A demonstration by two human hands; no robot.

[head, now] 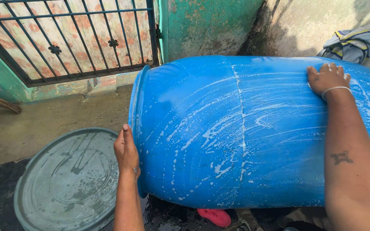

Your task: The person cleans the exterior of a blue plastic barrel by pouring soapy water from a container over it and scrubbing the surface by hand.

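So I'm outdoors in a little yard: rough concrete floor (pixel 52 119), dry and pale by the wall, dark and wet close to me. Peeling green wall (pixel 206 25) ahead, a black metal window grille (pixel 65 38) on the left. The big blue plastic barrel (pixel 236 137) lies on its side across the floor, streaked all over with white soap suds; I can't see inside it. My left hand (pixel 126 150) is flat against its rim end, fingers straight and together, gripping nothing. My right hand (pixel 328 78) rests palm-down on top, fingers spread a little. A round grey-green lid (pixel 65 179), wet, lies flat just beside the barrel's end.
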